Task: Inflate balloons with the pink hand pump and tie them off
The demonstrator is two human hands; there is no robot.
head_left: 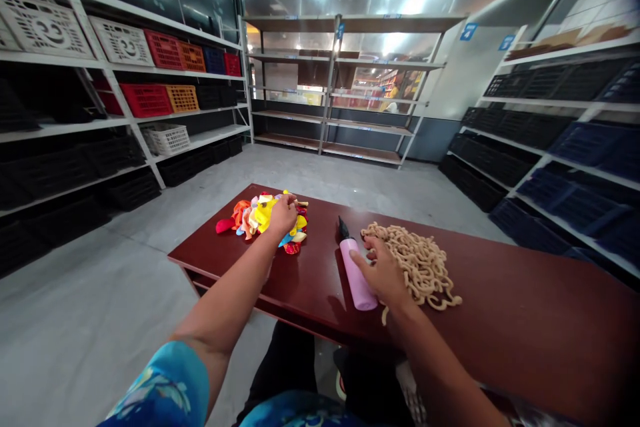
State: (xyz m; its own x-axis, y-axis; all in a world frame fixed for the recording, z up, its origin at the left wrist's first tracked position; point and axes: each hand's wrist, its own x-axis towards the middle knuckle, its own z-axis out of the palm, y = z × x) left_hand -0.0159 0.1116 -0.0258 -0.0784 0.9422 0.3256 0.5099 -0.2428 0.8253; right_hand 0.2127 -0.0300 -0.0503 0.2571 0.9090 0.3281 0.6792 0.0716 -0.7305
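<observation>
My left hand [284, 212] reaches down onto a heap of colourful balloons [265, 210], limp and uninflated, on the left of the table. Its fingers are bent together at the heap's far side, and whatever they grip is hidden. My right hand [381, 268] hovers beside a pink hand pump [356, 274] with a black nozzle. Its thumb is over the pump's barrel, apart from the loosely curled fingers, and it holds nothing. Right of the pump lies a pile of tan, curled, tube-like strands [425, 267], partly behind my right hand.
The dark red table [500, 307] stretches far to the right. Shelves with black, white, red and orange crates [150, 100] line the left side. A bare metal rack [330, 87] stands at the back, and dark crates [530, 134] fill the right-hand shelves.
</observation>
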